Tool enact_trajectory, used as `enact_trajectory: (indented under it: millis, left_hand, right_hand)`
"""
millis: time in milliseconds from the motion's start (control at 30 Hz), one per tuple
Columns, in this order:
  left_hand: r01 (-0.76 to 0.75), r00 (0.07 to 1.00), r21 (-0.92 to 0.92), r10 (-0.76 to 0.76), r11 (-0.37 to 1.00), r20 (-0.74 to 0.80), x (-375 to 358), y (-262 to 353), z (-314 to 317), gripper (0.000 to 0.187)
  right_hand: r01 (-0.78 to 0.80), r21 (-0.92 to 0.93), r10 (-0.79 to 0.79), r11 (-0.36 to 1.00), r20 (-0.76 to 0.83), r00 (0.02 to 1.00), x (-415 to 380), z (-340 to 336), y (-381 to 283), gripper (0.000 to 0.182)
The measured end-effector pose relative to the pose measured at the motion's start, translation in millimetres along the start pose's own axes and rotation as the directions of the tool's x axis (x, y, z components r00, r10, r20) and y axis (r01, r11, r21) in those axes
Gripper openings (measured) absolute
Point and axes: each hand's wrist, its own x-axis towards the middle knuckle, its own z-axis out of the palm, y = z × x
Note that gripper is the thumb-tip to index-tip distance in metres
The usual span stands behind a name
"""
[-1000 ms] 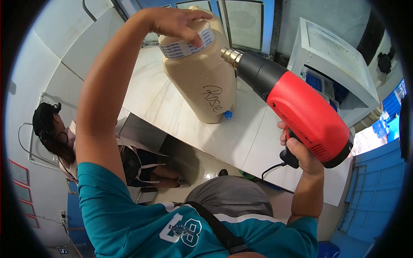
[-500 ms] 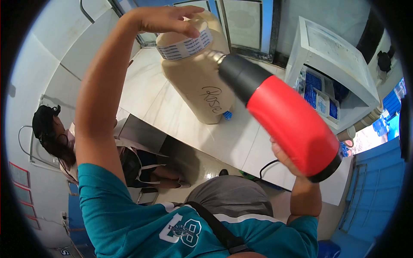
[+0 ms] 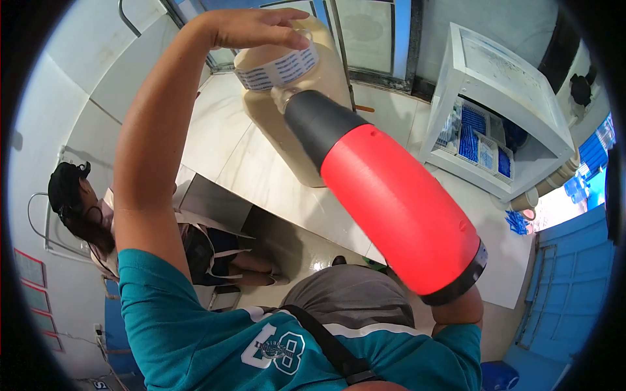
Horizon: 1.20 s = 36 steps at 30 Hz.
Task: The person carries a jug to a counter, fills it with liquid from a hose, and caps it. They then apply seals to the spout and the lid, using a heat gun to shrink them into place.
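Observation:
A large cream container (image 3: 287,124) stands on the white counter, with a printed label band (image 3: 280,68) around its neck. My left hand (image 3: 261,29) rests over the container's top, fingers spread and thumb at the band. A red and black heat gun (image 3: 398,208) points its metal nozzle at the lower edge of the band. The gun hides my right hand's fingers and its grip; only the right forearm (image 3: 460,307) shows behind the gun's rear end.
A white cabinet (image 3: 508,98) with baskets of blue packets stands at the right of the counter (image 3: 222,140). Cups (image 3: 523,199) and blue strips (image 3: 517,221) are beside it. A person in a black cap (image 3: 68,189) is at the left.
The heat gun has moved left and slightly down, its nozzle now nearer the band's middle, covering the writing on the container. My left hand has hardly moved.

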Motion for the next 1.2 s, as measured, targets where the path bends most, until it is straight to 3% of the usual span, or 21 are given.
enact_trajectory:
  millis: [233, 300, 367, 400, 500, 633, 700, 767, 800, 867, 1000, 1033, 1100, 1133, 1167, 1200]
  left_hand:
    - [-0.012, 1.000, 0.045, 0.012, 0.999, -0.001, 3.9, -6.9, -0.1, 0.101]
    - [-0.013, 1.000, 0.034, 0.013, 0.999, 0.009, 4.5, -8.4, 0.3, 0.101]
    - [0.007, 1.000, 0.061, -0.007, 0.998, -0.003, 4.0, -8.5, 1.0, 0.101]
    - [0.008, 1.000, 0.060, -0.007, 0.998, -0.003, 3.5, -7.7, 1.0, 0.101]
    - [-0.006, 1.000, 0.058, 0.007, 0.998, -0.009, 1.1, -3.7, 0.3, 0.102]
    - [-0.008, 1.000, 0.014, 0.009, 1.000, -0.011, 0.1, -5.1, 1.9, 0.099]
    - [-0.022, 0.999, 0.021, 0.023, 1.000, -0.031, 2.9, -10.2, 0.9, 0.096]
    - [-0.027, 1.000, -0.013, 0.027, 1.000, -0.011, 5.5, -13.7, -0.8, 0.090]
    - [-0.025, 1.000, -0.015, 0.025, 1.000, -0.009, 5.4, -13.9, -0.2, 0.090]
    - [-0.023, 1.000, -0.108, 0.022, 0.994, -0.012, 5.7, -13.1, 0.7, 0.087]
    - [-0.021, 0.999, -0.090, 0.016, 0.996, -0.051, 6.7, -17.4, 3.7, 0.086]
    - [-0.009, 1.000, -0.115, 0.006, 0.993, -0.030, 6.0, -16.4, 2.1, 0.086]
    - [0.003, 1.000, -0.139, -0.004, 0.990, -0.012, 3.7, -13.3, 0.8, 0.086]
    - [0.025, 0.999, -0.113, -0.028, 0.993, -0.029, 2.4, -11.1, 1.8, 0.086]
    - [0.048, 0.998, -0.087, -0.052, 0.995, -0.046, 1.0, -9.3, 2.4, 0.087]
    - [0.049, 0.998, -0.087, -0.053, 0.995, -0.046, 0.4, -8.3, 1.5, 0.087]
  right_hand:
    - [0.039, -0.073, -0.041, 0.997, -0.031, 0.999, 7.6, 1.1, 2.3, 0.049]
    - [0.009, -0.012, -0.010, 1.000, -0.109, 0.994, 10.9, 4.7, 4.1, 0.045]
    - [-0.107, 0.212, 0.123, 0.971, -0.062, 0.991, 19.7, 2.8, 5.7, 0.040]
    - [-0.228, 0.411, 0.256, 0.883, -0.013, 0.967, 28.1, -6.0, -4.9, 0.036]
    - [-0.241, 0.291, 0.244, 0.926, 0.025, 0.969, 25.4, 2.9, 22.1, 0.034]
    - [-0.342, 0.548, 0.417, 0.763, -0.013, 0.909, 35.5, 0.6, 20.5, 0.035]
    - [-0.317, 0.515, 0.373, 0.796, -0.007, 0.928, 33.9, -1.9, 21.2, 0.038]
    - [-0.081, 0.173, 0.083, 0.982, -0.004, 0.997, 33.4, -12.1, 14.8, 0.041]
    - [-0.050, 0.019, 0.048, 0.999, 0.101, 0.994, 38.1, -22.8, 2.6, 0.041]
    - [-0.123, 0.079, 0.116, 0.989, 0.088, 0.989, 32.3, -19.4, -7.0, 0.038]
    - [0.046, 0.083, -0.035, 0.996, -0.131, 0.991, 36.1, -17.5, -21.7, 0.035]
    - [0.046, 0.082, -0.035, 0.996, -0.131, 0.991, 35.7, -19.3, -15.8, 0.035]
    - [-0.213, 0.147, 0.201, 0.966, 0.092, 0.975, 34.0, -21.1, 2.6, 0.034]
    - [-0.300, 0.355, 0.309, 0.885, 0.032, 0.950, 29.7, -13.9, 4.7, 0.033]
    - [-0.298, 0.355, 0.307, 0.886, 0.033, 0.951, 29.9, -15.9, 4.0, 0.033]
    - [-0.223, 0.192, 0.207, 0.956, 0.098, 0.973, 30.1, -19.7, 3.8, 0.034]
